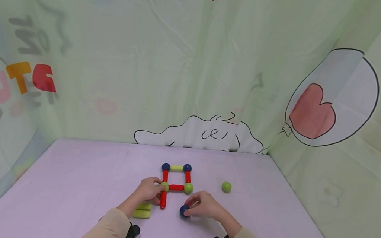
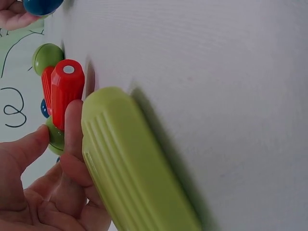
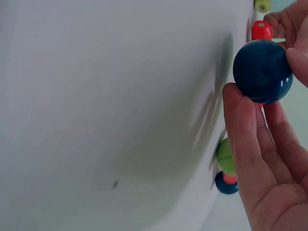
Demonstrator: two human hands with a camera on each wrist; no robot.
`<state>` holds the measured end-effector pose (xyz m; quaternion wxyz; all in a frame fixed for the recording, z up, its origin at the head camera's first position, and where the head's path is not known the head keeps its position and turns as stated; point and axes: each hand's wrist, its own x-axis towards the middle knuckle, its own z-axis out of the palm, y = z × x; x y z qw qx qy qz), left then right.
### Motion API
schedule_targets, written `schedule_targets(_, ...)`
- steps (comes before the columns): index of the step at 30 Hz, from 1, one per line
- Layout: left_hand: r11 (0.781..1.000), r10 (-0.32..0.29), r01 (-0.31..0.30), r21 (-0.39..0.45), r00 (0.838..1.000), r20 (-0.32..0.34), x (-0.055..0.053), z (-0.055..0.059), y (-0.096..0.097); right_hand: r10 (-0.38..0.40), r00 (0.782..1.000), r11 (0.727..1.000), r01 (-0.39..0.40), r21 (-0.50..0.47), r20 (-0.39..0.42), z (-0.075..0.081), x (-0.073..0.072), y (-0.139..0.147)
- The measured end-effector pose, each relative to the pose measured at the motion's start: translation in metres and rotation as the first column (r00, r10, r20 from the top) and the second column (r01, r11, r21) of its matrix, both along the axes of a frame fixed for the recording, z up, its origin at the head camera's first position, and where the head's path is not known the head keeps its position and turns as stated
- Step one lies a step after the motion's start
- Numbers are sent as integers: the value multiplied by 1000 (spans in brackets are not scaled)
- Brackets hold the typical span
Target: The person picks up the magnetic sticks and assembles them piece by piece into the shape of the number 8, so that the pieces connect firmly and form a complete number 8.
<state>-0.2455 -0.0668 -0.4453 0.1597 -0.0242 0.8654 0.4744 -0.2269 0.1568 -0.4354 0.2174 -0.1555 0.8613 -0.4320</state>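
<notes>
A square of magnetic rods and balls lies on the table, with blue balls [image 1: 187, 167] at its far corners and green balls [image 1: 188, 188] at its near ones. From the near left corner a red rod [image 1: 163, 200] points toward me; its bare end with a metal dot faces the left wrist camera. My left hand [image 1: 149, 189] grips that corner's green ball [image 2: 56, 137] between thumb and fingers. To the right of the red rod, my right hand [image 1: 205, 205] pinches a loose dark blue ball [image 3: 263, 71] between thumb and fingertips.
Two yellow-green rods [image 1: 141, 214] lie side by side below my left hand. A single green ball [image 1: 226, 187] sits right of the square. Behind the table [image 1: 89, 170] hangs a printed curtain [image 1: 164, 68].
</notes>
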Motion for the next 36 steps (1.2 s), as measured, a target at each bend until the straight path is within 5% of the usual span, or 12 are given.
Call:
schedule_targets(20,1000,1,-1,9,1000,-12,1,1,-1,19,1000,999,-19,-25,-25,-2,14,-52)
schedule_targets(36,999,-36,36,-19,999,-26,0,5,-1,-20,997,1000,18,-25,-78,-3,15,-64)
